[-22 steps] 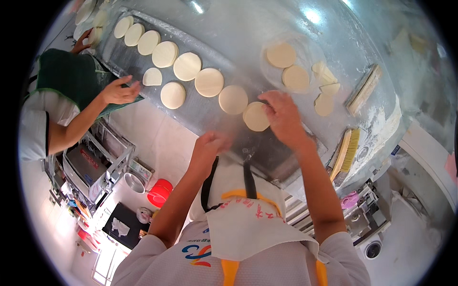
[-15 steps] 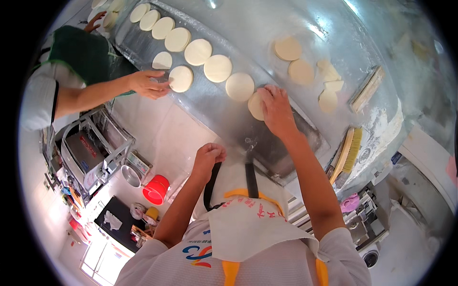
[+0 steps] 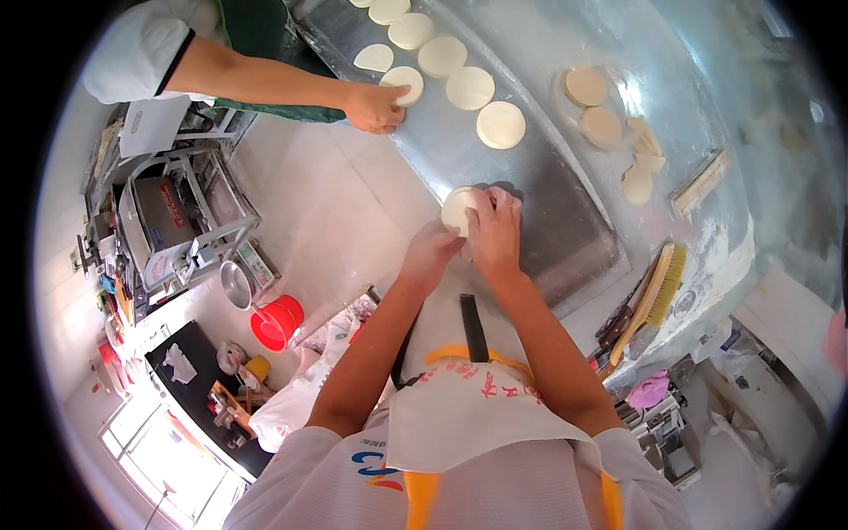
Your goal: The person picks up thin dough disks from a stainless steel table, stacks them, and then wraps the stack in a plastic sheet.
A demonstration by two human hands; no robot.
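Between my two hands, a pale flat round of dough (image 3: 457,210) is held at the near edge of the metal tray (image 3: 565,238). Fingers of my right hand (image 3: 496,234) curl over its right side. My left hand (image 3: 433,254) pinches at its lower edge; some of those fingers are blurred. Farther up the tray, a row of similar dough rounds ends in one thick round (image 3: 501,124). A co-worker's hand (image 3: 375,108) touches another round (image 3: 404,85), beside a partly cut piece of dough (image 3: 374,57).
Right of the tray, tan rounds (image 3: 601,128) and dough scraps (image 3: 645,144) lie on the metal table. A wooden block (image 3: 700,183) and a bristle brush (image 3: 658,296) sit near its floury edge. On the left are a red bucket (image 3: 276,323) and a metal pot (image 3: 237,284).
My right hand has brought the row's last round toward me, off the row's end. My left hand has come up to it. The co-worker's fingers now rest on a round. The view has shifted.
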